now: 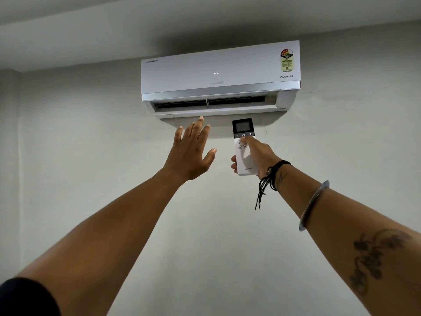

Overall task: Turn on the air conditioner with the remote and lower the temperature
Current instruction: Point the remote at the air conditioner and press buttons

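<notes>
A white split air conditioner (218, 74) hangs high on the wall, its lower flap open and two small lit dashes on its front panel. My right hand (258, 153) holds a slim white remote (243, 165) upright just below the unit. The thumb rests at the dark button strip, right under the power button. The remote's small screen (242, 127) faces me. My left hand (190, 153) is raised beside it with fingers spread, palm towards the vent, touching nothing.
A plain grey wall (91, 156) fills the view, with the ceiling edge (68, 26) above. Black cords and a metal bangle (314, 204) sit on my right wrist and forearm.
</notes>
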